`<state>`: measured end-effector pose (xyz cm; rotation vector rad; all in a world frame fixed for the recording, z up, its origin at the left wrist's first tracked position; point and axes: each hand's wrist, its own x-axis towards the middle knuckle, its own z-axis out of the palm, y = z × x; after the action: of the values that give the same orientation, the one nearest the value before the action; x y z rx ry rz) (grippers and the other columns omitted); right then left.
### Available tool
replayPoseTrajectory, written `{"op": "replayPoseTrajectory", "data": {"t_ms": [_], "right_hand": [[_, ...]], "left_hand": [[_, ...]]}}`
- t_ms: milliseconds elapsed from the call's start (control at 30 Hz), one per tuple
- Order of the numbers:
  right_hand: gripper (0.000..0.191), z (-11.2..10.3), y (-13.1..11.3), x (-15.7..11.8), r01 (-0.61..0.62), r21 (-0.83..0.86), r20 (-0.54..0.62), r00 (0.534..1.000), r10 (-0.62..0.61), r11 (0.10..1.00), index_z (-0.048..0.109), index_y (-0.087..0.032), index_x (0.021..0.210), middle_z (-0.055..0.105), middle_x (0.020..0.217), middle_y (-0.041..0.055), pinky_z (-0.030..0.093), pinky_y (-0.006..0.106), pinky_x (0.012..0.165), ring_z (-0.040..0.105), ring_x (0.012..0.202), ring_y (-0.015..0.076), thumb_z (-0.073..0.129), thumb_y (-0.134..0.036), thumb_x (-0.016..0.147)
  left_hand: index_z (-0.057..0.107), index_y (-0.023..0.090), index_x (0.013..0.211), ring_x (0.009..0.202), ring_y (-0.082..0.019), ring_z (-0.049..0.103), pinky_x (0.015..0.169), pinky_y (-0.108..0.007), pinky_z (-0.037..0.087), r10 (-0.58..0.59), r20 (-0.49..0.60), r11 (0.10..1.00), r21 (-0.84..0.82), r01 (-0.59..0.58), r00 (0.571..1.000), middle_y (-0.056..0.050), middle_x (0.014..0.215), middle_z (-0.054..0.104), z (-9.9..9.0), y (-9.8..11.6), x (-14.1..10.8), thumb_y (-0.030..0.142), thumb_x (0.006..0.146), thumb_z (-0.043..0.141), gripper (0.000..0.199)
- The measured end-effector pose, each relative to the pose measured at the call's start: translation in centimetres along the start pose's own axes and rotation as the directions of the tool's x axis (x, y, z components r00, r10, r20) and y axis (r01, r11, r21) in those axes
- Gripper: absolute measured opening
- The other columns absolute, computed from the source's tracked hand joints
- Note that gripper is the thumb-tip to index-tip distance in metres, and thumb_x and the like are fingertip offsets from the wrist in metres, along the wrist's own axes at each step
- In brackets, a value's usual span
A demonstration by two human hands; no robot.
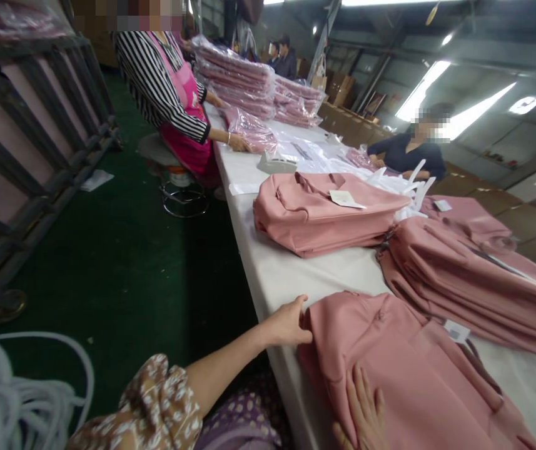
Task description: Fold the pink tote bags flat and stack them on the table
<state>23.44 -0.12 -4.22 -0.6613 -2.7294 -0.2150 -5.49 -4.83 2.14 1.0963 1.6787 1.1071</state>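
Observation:
A pink backpack (418, 369) lies on the near part of the table, with a white tag (456, 331) on it. At its far left end is my left hand (289, 322), finger and thumb apart against the fabric; some of its fingers are hidden. My right hand (365, 406) rests flat on the side of the same backpack, fingers stretched out. Just beyond lies a second pink backpack (333, 212) with a white tag (345, 199). To the right, another pink backpack (474, 275) lies on its side, its dark zip partly showing.
The white table (272, 269) runs away from me. Across it, a person in dark clothes (413, 150) handles pink items; a person in a striped top (164, 87) touches a plastic-wrapped bag (251, 128). Wrapped stacks (239, 75) stand behind. White tubing (24, 394) and a metal rack (28, 144) are left.

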Motion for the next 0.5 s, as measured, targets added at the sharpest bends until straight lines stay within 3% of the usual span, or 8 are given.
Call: {"op": "replayPoseTrajectory", "data": {"t_ms": [100,167,200,333,400,467,500], "right_hand": [[0.064,-1.2,0.5,0.1,-0.028,0.094,-0.014,0.999,0.030,0.995,0.008,-0.022,0.151,0.041,0.146,0.0117,0.040,0.060,0.101,0.032,0.137,0.0348,0.027,-0.046,0.096],[0.062,-1.8,0.9,0.1,-0.034,0.133,-0.028,0.999,0.038,0.991,0.008,-0.027,0.151,0.044,0.144,0.0076,0.044,0.057,0.099,0.033,0.136,0.0330,0.029,-0.044,0.095],[0.063,-2.0,1.0,0.2,-0.032,0.147,-0.034,0.999,0.037,0.989,0.007,-0.029,0.150,0.045,0.144,0.0059,0.046,0.056,0.097,0.033,0.136,0.0327,0.031,-0.044,0.095],[0.065,-2.2,0.7,-0.2,-0.010,0.176,-0.013,1.000,0.012,0.984,0.007,-0.029,0.151,0.041,0.147,0.0052,0.043,0.056,0.101,0.029,0.138,0.0331,0.036,-0.043,0.093],[0.064,-2.5,0.4,-0.5,-0.010,0.173,0.032,0.999,0.005,0.985,0.006,-0.025,0.151,0.035,0.150,0.0081,0.037,0.056,0.105,0.027,0.139,0.0332,0.032,-0.041,0.095],[0.065,-3.2,0.1,-0.6,-0.020,0.169,0.105,0.994,0.002,0.985,0.002,-0.023,0.151,0.034,0.150,0.0105,0.034,0.058,0.107,0.028,0.138,0.0340,0.032,-0.040,0.096],[0.067,-3.7,0.1,-0.4,-0.032,0.170,0.168,0.986,0.003,0.985,0.002,-0.023,0.151,0.036,0.149,0.0109,0.034,0.059,0.107,0.030,0.137,0.0346,0.034,-0.041,0.095]], "left_hand": [[0.063,0.017,0.096,0.072,-0.021,0.061,0.059,-0.027,0.044,0.007,0.019,0.993,0.115,-0.009,1.000,-0.003,0.077,0.065,1.1,0.5,0.3,0.023,0.060,0.066,0.037],[0.062,0.018,0.074,0.069,-0.020,0.060,0.058,-0.027,0.042,0.018,0.008,0.986,0.163,-0.019,1.000,-0.002,0.069,0.063,1.3,0.3,0.6,0.018,0.063,0.057,0.012],[0.060,0.019,0.069,0.067,-0.019,0.060,0.057,-0.026,0.041,0.028,0.008,0.984,0.174,-0.029,1.000,-0.001,0.067,0.062,1.4,0.1,0.6,0.016,0.064,0.054,0.009],[0.060,0.019,0.070,0.062,-0.015,0.060,0.053,-0.023,0.041,0.048,0.026,0.982,0.182,-0.052,0.999,0.001,0.064,0.063,1.2,-0.9,-0.1,0.012,0.068,0.048,0.014],[0.063,0.018,0.078,0.066,-0.017,0.062,0.059,-0.026,0.047,0.055,0.026,0.980,0.190,-0.059,0.998,-0.001,0.069,0.065,0.8,-1.0,-0.7,0.011,0.072,0.044,0.021],[0.063,0.017,0.102,0.091,-0.021,0.064,0.080,-0.032,0.051,0.155,0.015,0.958,0.240,-0.154,0.988,-0.007,0.096,0.069,0.3,-0.8,-1.0,0.009,0.073,0.044,0.036],[0.057,0.016,0.119,0.107,-0.024,0.059,0.092,-0.037,0.048,0.268,0.027,0.917,0.301,-0.263,0.963,-0.011,0.117,0.063,0.0,-0.6,-1.0,0.008,0.072,0.047,0.048]]}}
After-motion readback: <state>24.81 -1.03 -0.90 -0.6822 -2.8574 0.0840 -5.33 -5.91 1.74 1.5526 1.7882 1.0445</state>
